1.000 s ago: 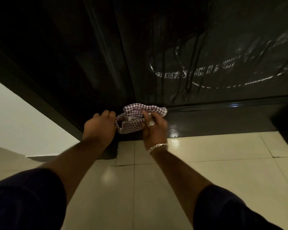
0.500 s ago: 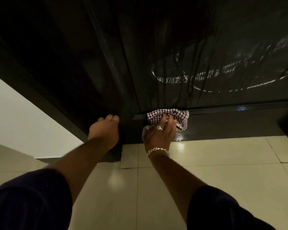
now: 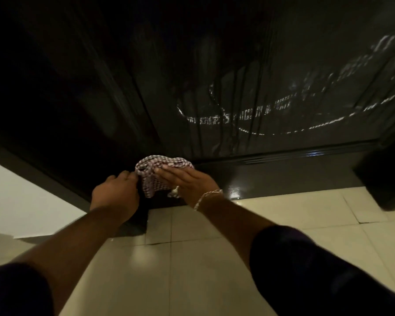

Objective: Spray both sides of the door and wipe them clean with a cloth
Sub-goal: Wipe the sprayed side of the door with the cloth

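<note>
Head view: right hand [image 3: 187, 182] flat on cloth [image 3: 156, 176] at door [image 3: 283, 176] edge; left hand [image 3: 115, 193] grip unclear.

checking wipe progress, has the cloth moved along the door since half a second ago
Yes. The cloth slid left along the door's bottom rail, back toward the door's edge.

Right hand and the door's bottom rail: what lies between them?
In the head view, the checkered cloth lies between the right hand and the dark door, under its straight fingers.
</note>
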